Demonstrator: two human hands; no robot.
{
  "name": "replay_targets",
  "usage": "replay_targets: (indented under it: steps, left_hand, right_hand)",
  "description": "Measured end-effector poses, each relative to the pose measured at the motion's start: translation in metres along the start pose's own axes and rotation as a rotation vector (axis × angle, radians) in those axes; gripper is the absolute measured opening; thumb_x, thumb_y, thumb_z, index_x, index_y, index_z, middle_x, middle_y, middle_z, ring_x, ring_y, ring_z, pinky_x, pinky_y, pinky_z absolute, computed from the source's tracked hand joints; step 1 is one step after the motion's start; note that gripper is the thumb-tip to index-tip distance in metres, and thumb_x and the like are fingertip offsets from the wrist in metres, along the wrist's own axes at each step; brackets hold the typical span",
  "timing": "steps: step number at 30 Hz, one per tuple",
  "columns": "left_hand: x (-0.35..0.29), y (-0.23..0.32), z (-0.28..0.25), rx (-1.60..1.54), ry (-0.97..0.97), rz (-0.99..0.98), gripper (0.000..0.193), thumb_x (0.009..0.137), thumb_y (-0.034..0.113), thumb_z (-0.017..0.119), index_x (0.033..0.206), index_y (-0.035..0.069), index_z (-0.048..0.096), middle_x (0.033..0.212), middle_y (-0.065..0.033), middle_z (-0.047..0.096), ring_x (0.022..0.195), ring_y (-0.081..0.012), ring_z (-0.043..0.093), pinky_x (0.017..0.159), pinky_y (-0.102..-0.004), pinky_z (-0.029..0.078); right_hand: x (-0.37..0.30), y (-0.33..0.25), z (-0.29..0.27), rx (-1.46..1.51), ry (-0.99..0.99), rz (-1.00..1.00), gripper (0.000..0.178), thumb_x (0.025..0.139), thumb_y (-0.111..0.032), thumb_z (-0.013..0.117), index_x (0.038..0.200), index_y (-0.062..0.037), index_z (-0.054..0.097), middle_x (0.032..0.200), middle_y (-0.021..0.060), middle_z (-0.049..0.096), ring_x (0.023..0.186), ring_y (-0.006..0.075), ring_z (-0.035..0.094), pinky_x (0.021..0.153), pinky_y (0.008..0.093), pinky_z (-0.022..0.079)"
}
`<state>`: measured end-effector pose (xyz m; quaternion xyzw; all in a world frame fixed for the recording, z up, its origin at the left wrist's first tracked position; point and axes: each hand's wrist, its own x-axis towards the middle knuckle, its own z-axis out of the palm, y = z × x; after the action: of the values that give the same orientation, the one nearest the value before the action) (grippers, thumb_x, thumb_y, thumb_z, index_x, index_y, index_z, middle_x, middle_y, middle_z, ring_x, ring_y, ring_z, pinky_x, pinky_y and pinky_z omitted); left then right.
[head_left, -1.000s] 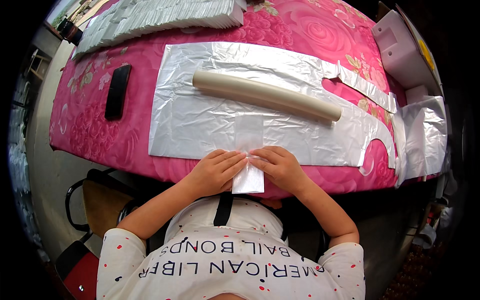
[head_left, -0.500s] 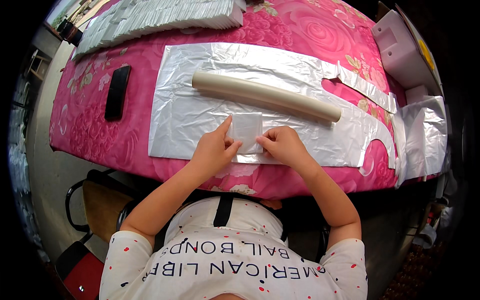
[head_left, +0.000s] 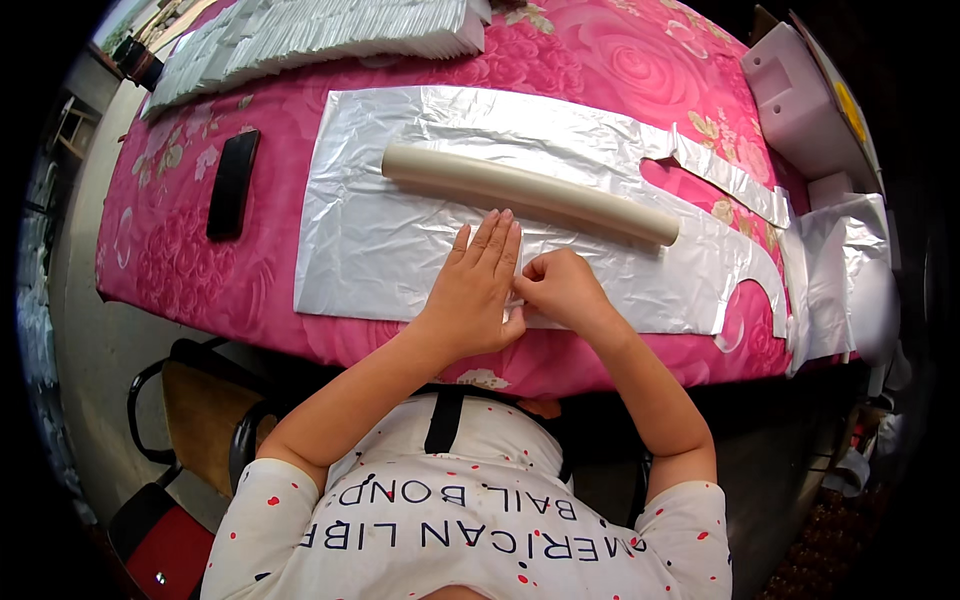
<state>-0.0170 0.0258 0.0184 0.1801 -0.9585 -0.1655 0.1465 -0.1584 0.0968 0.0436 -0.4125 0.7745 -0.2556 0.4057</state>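
My left hand (head_left: 475,285) lies flat, fingers extended, over a small folded square of thin whitish plastic, hiding most of it. My right hand (head_left: 563,290) is closed, thumb and forefinger pinched at the right edge of that folded plastic. Both hands rest on a large silvery plastic bag (head_left: 370,215) with cut-out handles, spread flat on the table. A beige tube (head_left: 530,192) lies slantwise across the bag, just beyond my fingertips.
A pink floral cloth (head_left: 180,260) covers the table. At the far left sits a row of folded whitish packets (head_left: 320,35); a black phone (head_left: 233,185) lies nearer. White foam boxes (head_left: 800,90) and crumpled silvery plastic (head_left: 845,270) are at the right. A chair (head_left: 205,415) stands at lower left.
My left hand has moved right and flattened over the folded plastic square, covering it. The right hand stays pinched at its right edge. The tube and phone lie as before.
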Motion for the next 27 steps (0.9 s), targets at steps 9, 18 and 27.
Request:
replay_targets:
  steps: [9,18,27]
  left_hand:
    - [-0.001,-0.001,0.019,0.045,-0.029,-0.022,0.099,0.068,0.052,0.057,0.135,-0.011,0.020,0.142,-0.0247,0.022,0.136,-0.0319,0.016,0.111,-0.0464,0.004]
    - [-0.062,-0.002,-0.013,-0.006,-0.318,0.239,0.080,0.077,0.037,0.056,0.137,-0.006,0.023,0.144,-0.0193,0.023,0.136,-0.0306,0.016,0.110,-0.0464,0.006]
    - [-0.110,-0.003,-0.049,-1.102,-0.122,-0.040,0.048,0.091,0.022,0.039,0.136,0.004,0.036,0.149,-0.0207,0.000,0.138,-0.0337,0.007,0.109,-0.0432,0.010]
  right_hand:
    - [-0.023,-0.003,0.007,-0.394,0.191,-0.126,0.020,0.068,-0.020,0.065,0.075,-0.0006,0.063,0.065,0.0111,0.063,0.059,0.0209,0.061,0.058,0.0291,0.048]
    - [-0.074,0.021,-0.009,-0.112,-0.195,-0.023,0.022,0.069,-0.014,0.069,0.085,-0.0001,0.062,0.072,0.0100,0.064,0.065,0.0194,0.061,0.061,0.0299,0.048]
    - [-0.063,-0.012,0.025,0.178,-0.176,-0.647,0.051,0.073,-0.017,0.072,0.119,-0.0071,0.053,0.115,0.0113,0.052,0.101,0.0246,0.051,0.084,0.0346,0.044]
